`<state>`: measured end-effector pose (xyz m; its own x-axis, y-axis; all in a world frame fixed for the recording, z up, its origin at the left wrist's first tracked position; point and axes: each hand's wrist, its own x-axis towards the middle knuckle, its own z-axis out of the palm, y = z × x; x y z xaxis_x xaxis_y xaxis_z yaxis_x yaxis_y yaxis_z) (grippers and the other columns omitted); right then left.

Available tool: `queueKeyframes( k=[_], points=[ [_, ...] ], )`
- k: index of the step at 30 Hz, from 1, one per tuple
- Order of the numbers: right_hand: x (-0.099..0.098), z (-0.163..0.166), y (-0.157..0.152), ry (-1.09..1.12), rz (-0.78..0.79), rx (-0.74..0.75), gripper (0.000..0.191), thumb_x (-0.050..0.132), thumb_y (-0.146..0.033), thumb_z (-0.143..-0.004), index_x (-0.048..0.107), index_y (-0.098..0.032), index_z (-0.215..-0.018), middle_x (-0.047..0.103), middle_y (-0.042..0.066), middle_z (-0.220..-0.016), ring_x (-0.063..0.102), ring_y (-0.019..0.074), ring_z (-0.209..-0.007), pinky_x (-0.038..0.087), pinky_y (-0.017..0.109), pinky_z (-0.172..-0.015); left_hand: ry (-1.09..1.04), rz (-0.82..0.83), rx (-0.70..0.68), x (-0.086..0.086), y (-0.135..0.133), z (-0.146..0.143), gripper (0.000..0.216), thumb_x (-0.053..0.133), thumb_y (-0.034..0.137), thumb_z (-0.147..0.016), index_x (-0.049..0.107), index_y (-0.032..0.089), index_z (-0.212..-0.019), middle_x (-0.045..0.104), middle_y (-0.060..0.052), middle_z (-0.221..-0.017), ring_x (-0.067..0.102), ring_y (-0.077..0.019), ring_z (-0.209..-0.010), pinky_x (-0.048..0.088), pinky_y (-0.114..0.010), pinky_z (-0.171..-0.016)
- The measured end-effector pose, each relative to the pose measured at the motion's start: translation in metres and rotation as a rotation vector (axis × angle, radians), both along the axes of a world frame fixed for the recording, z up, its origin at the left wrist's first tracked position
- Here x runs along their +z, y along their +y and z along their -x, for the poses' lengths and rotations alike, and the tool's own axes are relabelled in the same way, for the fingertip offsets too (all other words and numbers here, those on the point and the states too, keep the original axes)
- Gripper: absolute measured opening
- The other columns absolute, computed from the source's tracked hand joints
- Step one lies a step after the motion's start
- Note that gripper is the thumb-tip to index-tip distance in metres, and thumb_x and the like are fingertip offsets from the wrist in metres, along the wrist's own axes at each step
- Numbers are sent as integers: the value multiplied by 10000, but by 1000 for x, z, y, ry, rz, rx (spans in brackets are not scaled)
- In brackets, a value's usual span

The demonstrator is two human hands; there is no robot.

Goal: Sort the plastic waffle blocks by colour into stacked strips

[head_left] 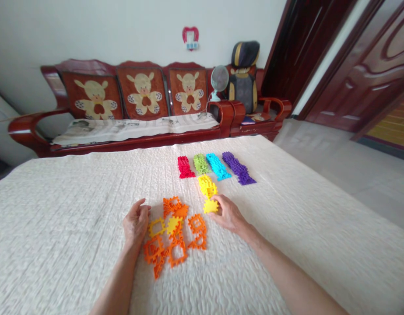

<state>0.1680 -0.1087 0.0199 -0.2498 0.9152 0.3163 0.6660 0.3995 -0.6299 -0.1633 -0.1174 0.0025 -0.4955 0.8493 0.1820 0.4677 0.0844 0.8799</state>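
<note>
My right hand [228, 213] pinches a yellow puzzle tile [210, 206] at the near end of a short yellow row [207, 185] on the quilted table cover [73, 210]. My left hand [136, 222] rests with fingers loosely curled beside a loose heap of orange tiles [175, 238] mixed with two yellow tiles [165, 226], touching the heap's left edge and holding nothing. Beyond lie sorted rows of tiles: red [185, 167], green [201, 164], blue [218, 166] and purple [237, 168].
A dark red wooden sofa [136, 109] with bear cushions stands behind the table. A small fan [219, 81] and a massage cushion [244, 74] sit at its right end. Wooden doors [362, 65] and tiled floor [346, 162] lie to the right.
</note>
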Motion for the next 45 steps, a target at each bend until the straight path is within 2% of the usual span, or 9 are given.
queueKeyframes(
  k=[3,6,12,17,23,30,38,45],
  points=[
    [-4,-2,4,183,96,89,298,553,-203,-779,564,-197,-1076,660,33,-971,616,148,-799,489,272,-728,33,8,7,0,0,0,462,490,396,-756,637,174,-1133,733,-30,-808,672,-172,-701,520,-263,-633],
    [-4,-5,9,252,70,89,250,519,-196,-792,592,-195,-1031,669,30,-954,618,142,-799,485,262,-729,31,22,11,-1,0,1,461,492,406,-761,638,180,-1136,734,-33,-828,673,-171,-706,520,-267,-653],
    [6,-17,32,206,-88,41,238,496,-174,-809,617,-201,-1013,645,56,-992,607,157,-848,491,274,-735,45,34,17,-3,1,1,445,493,419,-769,647,191,-1119,731,-28,-831,671,-169,-704,514,-269,-661],
    [6,-21,47,147,-187,93,275,477,-159,-832,636,-211,-1050,629,75,-1028,602,183,-946,505,326,-831,35,32,4,-3,1,0,458,486,433,-779,643,182,-1129,729,-36,-834,668,-171,-702,511,-271,-659],
    [-2,-21,43,37,-248,41,336,475,-181,-869,602,-228,-1176,580,84,-1085,572,212,-1049,482,398,-944,28,9,0,0,0,-2,468,496,438,-775,647,166,-1125,723,-43,-825,659,-176,-685,515,-280,-650],
    [-5,-17,41,-15,-280,-15,460,529,-208,-846,463,-211,-1301,496,115,-1237,487,246,-1196,436,447,-1027,37,13,8,1,-1,-2,463,501,452,-767,659,178,-1106,728,-37,-820,660,-176,-674,523,-283,-650],
    [-4,-18,43,15,-341,-5,354,467,-224,-883,493,-191,-1234,533,120,-1169,520,240,-1144,466,429,-976,-36,-16,6,-2,1,-2,468,517,440,-749,654,163,-1100,719,-42,-803,644,-165,-645,515,-271,-614],
    [4,-7,31,68,-417,66,275,482,-199,-871,599,-215,-1119,620,101,-1052,594,242,-1025,496,426,-920,-176,-95,42,7,1,-8,399,473,354,-763,634,148,-1065,688,-32,-764,627,-138,-646,501,-255,-626]
  ],
)
